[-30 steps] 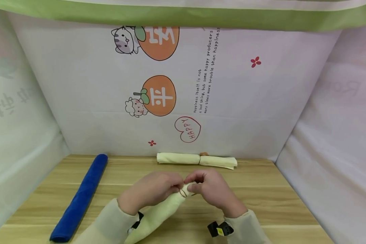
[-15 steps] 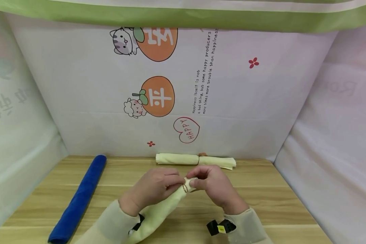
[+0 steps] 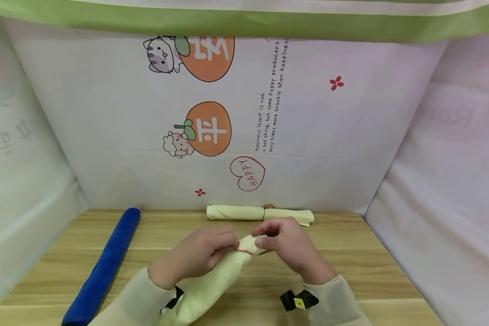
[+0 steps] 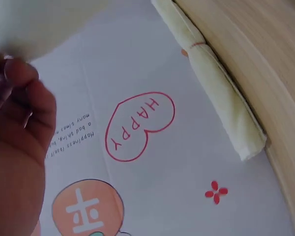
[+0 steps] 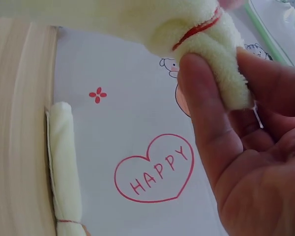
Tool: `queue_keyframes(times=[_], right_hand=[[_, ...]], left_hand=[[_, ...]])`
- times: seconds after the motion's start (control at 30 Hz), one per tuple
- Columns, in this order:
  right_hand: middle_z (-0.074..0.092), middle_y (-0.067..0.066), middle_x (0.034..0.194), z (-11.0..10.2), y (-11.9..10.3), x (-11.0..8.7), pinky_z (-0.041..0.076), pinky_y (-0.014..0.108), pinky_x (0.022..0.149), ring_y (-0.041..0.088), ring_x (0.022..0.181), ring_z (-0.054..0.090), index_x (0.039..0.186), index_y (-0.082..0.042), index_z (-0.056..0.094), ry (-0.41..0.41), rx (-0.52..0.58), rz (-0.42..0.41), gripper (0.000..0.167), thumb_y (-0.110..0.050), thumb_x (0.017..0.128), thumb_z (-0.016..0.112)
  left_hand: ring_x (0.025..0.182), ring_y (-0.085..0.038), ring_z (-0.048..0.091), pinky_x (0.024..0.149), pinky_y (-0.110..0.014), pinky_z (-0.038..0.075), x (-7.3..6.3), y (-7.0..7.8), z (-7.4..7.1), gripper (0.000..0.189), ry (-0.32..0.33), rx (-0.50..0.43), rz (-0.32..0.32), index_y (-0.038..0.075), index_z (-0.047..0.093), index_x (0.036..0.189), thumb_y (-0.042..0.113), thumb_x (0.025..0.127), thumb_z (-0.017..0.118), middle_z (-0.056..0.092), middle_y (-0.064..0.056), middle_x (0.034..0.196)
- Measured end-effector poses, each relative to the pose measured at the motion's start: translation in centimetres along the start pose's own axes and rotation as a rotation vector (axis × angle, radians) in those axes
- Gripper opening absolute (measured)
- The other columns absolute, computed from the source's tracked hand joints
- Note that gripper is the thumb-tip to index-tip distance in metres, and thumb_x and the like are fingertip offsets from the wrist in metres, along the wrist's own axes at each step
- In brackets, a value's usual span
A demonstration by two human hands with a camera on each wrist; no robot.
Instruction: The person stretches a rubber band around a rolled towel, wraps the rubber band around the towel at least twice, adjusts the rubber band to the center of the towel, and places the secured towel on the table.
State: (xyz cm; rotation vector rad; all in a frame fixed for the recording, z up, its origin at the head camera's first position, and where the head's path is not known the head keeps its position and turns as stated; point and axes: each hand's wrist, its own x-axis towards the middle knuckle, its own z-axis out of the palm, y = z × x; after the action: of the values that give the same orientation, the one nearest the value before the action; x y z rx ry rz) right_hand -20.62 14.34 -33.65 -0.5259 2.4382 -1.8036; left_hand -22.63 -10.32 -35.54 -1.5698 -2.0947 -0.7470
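A rolled cream towel (image 3: pixel 218 283) slants up from the table's front toward both hands. Near its upper end runs a red rubber band (image 3: pixel 245 251), seen close as a red line across the fluffy cloth in the right wrist view. My left hand (image 3: pixel 197 253) pinches the band and pulls it out to the left of the towel. Thumb and fingers of my right hand (image 3: pixel 290 246) grip the short towel end beyond the band. In the left wrist view, the towel's pale cloth above the left fingers is blurred, and their hold on the band cannot be made out.
Against the back wall lies another rolled cream towel (image 3: pixel 235 212) with a band round its middle, and a small brown thing just behind it. A rolled blue towel (image 3: pixel 106 267) lies along the left of the wooden table (image 3: pixel 350 262). White printed sheets (image 3: pixel 301 136) enclose the sides and back.
My left hand has moved a little left, drawing the band out from the towel. More of the towel end shows between the hands, and the right hand has risen slightly.
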Motion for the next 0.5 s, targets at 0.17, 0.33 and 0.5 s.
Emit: queue_keyframes(times=[0.17,0.33,0.5], right_hand=[[0.068,0.012,0.093,0.0,-0.3,0.3,0.057,0.039,0.07,0.024,0.078,0.066,0.099,0.004,0.073,0.022,0.017,0.041,0.013,0.002,0.086,0.07],[0.066,0.009,0.099,0.3,-0.1,0.8,0.057,0.039,0.074,0.023,0.086,0.064,0.103,-0.005,0.07,-0.143,-0.078,-0.094,0.014,-0.004,0.088,0.071],[0.066,-0.001,0.103,0.0,-0.1,0.9,0.055,0.036,0.074,0.021,0.091,0.063,0.098,-0.017,0.071,-0.197,-0.223,-0.245,0.019,-0.013,0.084,0.081]], left_hand=[[0.076,-0.004,0.05,0.07,-0.021,0.045,-0.4,-0.5,-0.6,0.026,-0.123,-0.203,-0.107,0.018,0.064,0.094,-0.006,0.094,0.058,0.053,0.011,0.085],[0.074,-0.006,0.056,0.066,-0.027,0.049,0.2,-0.6,-0.3,0.019,-0.213,-0.302,-0.359,0.022,0.058,0.093,0.007,0.103,0.051,0.057,0.008,0.083],[0.074,-0.01,0.059,0.066,-0.031,0.052,1.0,-0.7,-0.1,0.022,-0.218,-0.406,-0.437,0.02,0.057,0.091,0.005,0.104,0.049,0.059,0.002,0.083]])
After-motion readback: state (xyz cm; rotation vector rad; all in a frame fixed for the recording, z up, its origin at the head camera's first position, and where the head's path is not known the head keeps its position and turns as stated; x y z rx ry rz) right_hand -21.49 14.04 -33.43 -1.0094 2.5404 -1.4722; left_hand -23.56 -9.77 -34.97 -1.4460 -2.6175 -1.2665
